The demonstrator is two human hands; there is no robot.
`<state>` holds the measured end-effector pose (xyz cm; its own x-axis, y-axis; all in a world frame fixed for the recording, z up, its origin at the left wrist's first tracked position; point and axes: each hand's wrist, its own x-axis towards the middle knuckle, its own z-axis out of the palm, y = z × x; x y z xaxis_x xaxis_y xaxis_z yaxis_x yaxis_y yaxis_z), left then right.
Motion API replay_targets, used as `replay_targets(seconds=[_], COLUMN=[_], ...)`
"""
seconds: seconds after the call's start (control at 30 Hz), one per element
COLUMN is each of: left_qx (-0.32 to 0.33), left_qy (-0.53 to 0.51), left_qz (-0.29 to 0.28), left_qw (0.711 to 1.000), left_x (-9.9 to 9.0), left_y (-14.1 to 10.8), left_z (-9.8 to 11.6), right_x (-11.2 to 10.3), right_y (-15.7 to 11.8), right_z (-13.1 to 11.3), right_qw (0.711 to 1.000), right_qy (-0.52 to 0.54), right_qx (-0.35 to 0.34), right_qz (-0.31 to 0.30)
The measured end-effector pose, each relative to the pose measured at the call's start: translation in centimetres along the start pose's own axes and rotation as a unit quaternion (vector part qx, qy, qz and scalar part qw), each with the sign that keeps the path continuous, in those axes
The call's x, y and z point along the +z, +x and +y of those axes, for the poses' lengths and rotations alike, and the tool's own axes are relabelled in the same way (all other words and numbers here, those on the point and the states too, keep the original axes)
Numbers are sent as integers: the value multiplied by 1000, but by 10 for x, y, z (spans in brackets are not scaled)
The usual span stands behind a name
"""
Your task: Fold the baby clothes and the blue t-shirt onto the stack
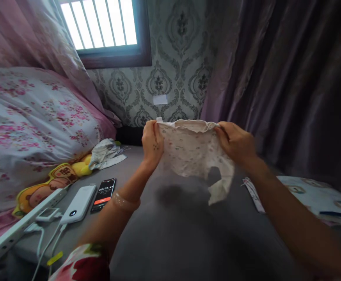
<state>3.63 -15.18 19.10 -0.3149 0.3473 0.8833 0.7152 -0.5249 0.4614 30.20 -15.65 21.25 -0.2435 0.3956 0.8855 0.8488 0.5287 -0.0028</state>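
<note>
A small cream baby garment (185, 152) with a faint scattered print hangs in the air above the grey bed surface. My left hand (153, 143) is closed on its upper left corner, where a white tag sticks up. At the upper right corner, my right hand (237, 141) pinches the fabric between thumb and fingers. The upper edge is stretched between both hands, with its opening showing a little. Its lower right part dangles loosely and bends inward. Whether it is a top or trousers, I cannot tell.
On the left lie a phone (103, 194) running a timer, a white power bank (79, 203) with cables, a power strip (27, 223) and a yellow plush toy (62, 175). Crumpled cloth (106, 153) lies farther back. Folded fabric (311, 195) rests at right.
</note>
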Motion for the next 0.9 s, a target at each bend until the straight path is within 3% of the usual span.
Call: replay_targets(seconds=[0.07,0.17,0.23,0.3,0.37,0.43,0.57,0.63,0.73,0.9], left_qx=[87,175,175,137,82,36,-29,-52,-63,-37], left_qy=[21,88,115,127,133,138,170,199,236,257], left_qz=[5,-49,-127,-229,-330,-414,-543,-579,-592,-591], left_qw=[996,979,970,955,931,899,822,789,768,764], left_x=[-29,-71,-90,-95,-85,-63,-9,12,31,49], left_y=[-3,4,13,20,18,2,-59,-92,-123,-129], left_z=[8,17,18,9,-14,-48,-121,-147,-170,-193], right_x=[-29,-66,-76,-68,-42,-1,93,130,166,194], right_y=[-3,-3,-1,-1,-6,-21,-76,-106,-140,-149], right_z=[-10,-21,-24,-21,-12,1,19,23,25,36], right_qw=[999,990,974,949,920,897,868,853,838,843], right_qy=[36,104,150,192,218,220,165,107,45,-1], right_qx=[-11,45,94,118,120,120,141,159,144,89], right_qz=[-18,-79,-140,-220,-302,-365,-447,-486,-525,-531])
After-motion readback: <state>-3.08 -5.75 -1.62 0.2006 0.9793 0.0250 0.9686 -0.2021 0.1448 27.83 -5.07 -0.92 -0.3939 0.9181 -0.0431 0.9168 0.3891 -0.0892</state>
